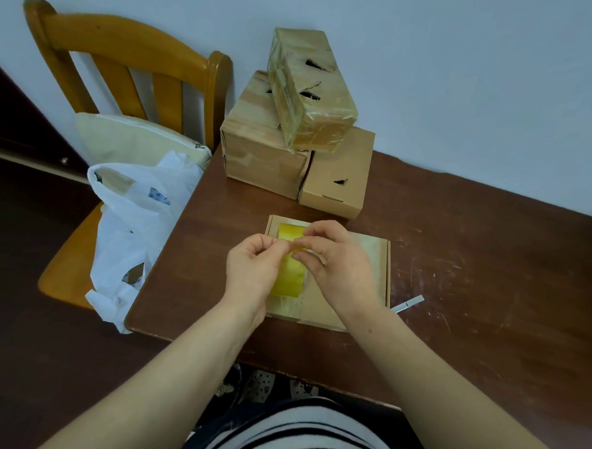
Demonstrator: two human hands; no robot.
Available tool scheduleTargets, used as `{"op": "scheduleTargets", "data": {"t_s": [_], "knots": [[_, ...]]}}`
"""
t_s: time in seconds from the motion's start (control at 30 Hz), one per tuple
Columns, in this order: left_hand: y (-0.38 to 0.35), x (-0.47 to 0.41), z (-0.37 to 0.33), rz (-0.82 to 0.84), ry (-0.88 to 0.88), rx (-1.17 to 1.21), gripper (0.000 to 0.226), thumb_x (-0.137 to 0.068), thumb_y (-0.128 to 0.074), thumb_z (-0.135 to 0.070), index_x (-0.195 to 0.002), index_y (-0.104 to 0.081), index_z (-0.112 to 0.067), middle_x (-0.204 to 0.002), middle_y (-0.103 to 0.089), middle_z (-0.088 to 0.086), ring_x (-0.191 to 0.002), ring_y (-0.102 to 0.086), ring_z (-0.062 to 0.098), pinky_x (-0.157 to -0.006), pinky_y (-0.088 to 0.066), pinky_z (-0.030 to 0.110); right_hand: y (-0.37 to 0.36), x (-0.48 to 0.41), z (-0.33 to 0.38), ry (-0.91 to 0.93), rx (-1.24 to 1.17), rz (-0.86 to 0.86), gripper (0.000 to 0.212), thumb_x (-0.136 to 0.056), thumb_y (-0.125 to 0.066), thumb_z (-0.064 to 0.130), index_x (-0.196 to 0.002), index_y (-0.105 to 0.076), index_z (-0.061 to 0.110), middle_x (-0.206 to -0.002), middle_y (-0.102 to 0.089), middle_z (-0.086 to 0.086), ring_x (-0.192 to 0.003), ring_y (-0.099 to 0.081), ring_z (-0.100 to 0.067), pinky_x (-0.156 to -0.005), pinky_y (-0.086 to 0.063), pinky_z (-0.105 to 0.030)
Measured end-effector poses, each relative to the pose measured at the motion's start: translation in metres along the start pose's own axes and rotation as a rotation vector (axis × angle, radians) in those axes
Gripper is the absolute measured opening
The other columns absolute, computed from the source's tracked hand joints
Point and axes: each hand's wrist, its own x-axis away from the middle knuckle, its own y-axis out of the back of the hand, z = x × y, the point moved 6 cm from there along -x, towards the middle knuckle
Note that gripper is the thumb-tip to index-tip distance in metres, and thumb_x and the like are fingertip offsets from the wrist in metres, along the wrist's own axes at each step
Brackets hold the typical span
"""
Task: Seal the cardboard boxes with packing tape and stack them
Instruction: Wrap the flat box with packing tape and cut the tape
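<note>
A flat cardboard box (368, 262) lies on the brown table (474, 268) in front of me. Above it I hold a roll of yellow packing tape (290, 275). My left hand (251, 266) grips the roll's left side with curled fingers. My right hand (337, 261) pinches at the tape's top edge beside the left fingertips. Behind the flat box stand three more boxes: a taped one (257, 153) at the left, a plain one (341, 178) at the right, and a tape-wrapped one (312, 88) lying askew on top of both.
A small white strip (408, 304) lies on the table right of the flat box. A wooden chair (124, 78) stands at the table's left with a cushion (131, 140) and a white plastic bag (133, 233). The wall is close behind the stacked boxes.
</note>
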Motion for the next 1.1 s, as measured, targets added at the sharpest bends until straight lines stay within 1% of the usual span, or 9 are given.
{"op": "scheduleTargets", "data": {"t_s": [0.13, 0.23, 0.4, 0.5, 0.6, 0.7, 0.83, 0.93, 1.1], "knots": [[0.003, -0.002, 0.001, 0.021, 0.051, 0.034, 0.022, -0.079, -0.067, -0.011, -0.058, -0.065, -0.017, -0.063, -0.059, 0.003, -0.065, -0.055, 0.016, -0.064, -0.047, 0.032, -0.002, -0.004, 0.003, 0.053, 0.053, 0.058, 0.019, -0.090, -0.065, 0.016, -0.098, -0.074, 0.002, -0.106, -0.065, -0.008, -0.096, -0.060, -0.021, -0.078, -0.040, -0.020], [0.003, -0.001, -0.001, 0.061, 0.056, 0.081, 0.023, -0.078, -0.062, -0.008, -0.057, -0.065, -0.016, -0.061, -0.057, 0.003, -0.060, -0.056, 0.013, -0.059, -0.047, 0.028, -0.007, -0.006, 0.003, 0.109, 0.189, 0.120, 0.020, -0.095, -0.057, 0.020, -0.104, -0.071, 0.008, -0.113, -0.062, -0.003, -0.103, -0.057, -0.021, -0.081, -0.048, -0.034], [0.006, 0.005, -0.003, 0.069, -0.009, 0.124, 0.033, -0.089, -0.050, -0.001, -0.068, -0.072, -0.014, -0.077, -0.069, 0.012, -0.075, -0.065, 0.021, -0.072, -0.054, 0.039, -0.014, -0.011, 0.003, 0.183, 0.404, 0.201, 0.015, -0.098, -0.049, 0.012, -0.105, -0.062, 0.010, -0.115, -0.054, -0.003, -0.086, -0.057, -0.023, -0.061, -0.042, -0.032], [0.003, 0.008, -0.001, 0.140, -0.033, 0.141, 0.034, -0.091, -0.045, 0.003, -0.092, -0.071, -0.017, -0.084, -0.073, 0.006, -0.083, -0.067, 0.020, -0.076, -0.057, 0.036, -0.016, -0.017, 0.001, 0.171, 0.467, 0.242, 0.015, -0.100, -0.045, 0.012, -0.107, -0.058, 0.008, -0.118, -0.051, -0.005, -0.066, -0.047, -0.024, -0.056, -0.038, -0.033], [0.008, 0.008, -0.005, 0.232, -0.131, 0.095, 0.066, -0.089, -0.053, 0.005, -0.126, -0.047, -0.049, -0.099, -0.069, -0.012, -0.083, -0.065, 0.007, -0.078, -0.057, 0.029, -0.016, -0.019, 0.001, 0.183, 0.508, 0.272, 0.013, -0.100, -0.046, 0.011, -0.107, -0.056, 0.008, -0.118, -0.049, -0.006, -0.062, -0.044, -0.022, -0.055, -0.038, -0.032], [0.010, 0.008, -0.021, 0.191, -0.455, -0.386, 0.059, -0.084, -0.067, -0.001, -0.115, -0.055, -0.050, -0.127, -0.052, -0.004, -0.079, -0.060, -0.008, -0.087, -0.051, 0.021, -0.018, -0.020, 0.003, 0.190, 0.509, 0.288, 0.014, -0.099, -0.047, 0.011, -0.109, -0.056, 0.008, -0.117, -0.049, -0.006, -0.063, -0.045, -0.020, -0.055, -0.035, -0.029], [0.010, 0.006, -0.025, 0.137, -0.572, -0.508, 0.034, -0.082, -0.073, -0.011, -0.098, -0.067, -0.041, -0.121, -0.055, -0.005, -0.083, -0.062, -0.003, -0.081, -0.048, 0.011, -0.019, -0.021, 0.002, 0.186, 0.530, 0.299, 0.016, -0.098, -0.049, 0.012, -0.113, -0.054, 0.012, -0.120, -0.046, -0.003, -0.071, -0.055, -0.019, -0.056, -0.039, -0.027], [0.012, 0.003, -0.025, 0.097, -0.638, -0.563, 0.015, -0.083, -0.072, -0.011, -0.096, -0.076, -0.017, -0.112, -0.061, -0.001, -0.090, -0.062, 0.009, -0.080, -0.051, 0.019, -0.021, -0.021, 0.000, 0.199, 0.545, 0.309, 0.020, -0.097, -0.051, 0.012, -0.117, -0.052, 0.014, -0.122, -0.043, -0.001, -0.087, -0.060, -0.018, -0.067, -0.053, -0.030], [0.004, 0.004, -0.032, 0.082, -0.726, -0.733, 0.008, -0.087, -0.067, -0.014, -0.090, -0.070, -0.007, -0.104, -0.059, 0.000, -0.079, -0.063, 0.015, -0.074, -0.055, 0.039, -0.022, -0.022, -0.001, 0.207, 0.512, 0.293, 0.021, -0.096, -0.056, 0.013, -0.117, -0.056, 0.015, -0.120, -0.045, -0.001, -0.091, -0.061, -0.017, -0.073, -0.054, -0.030]]}}
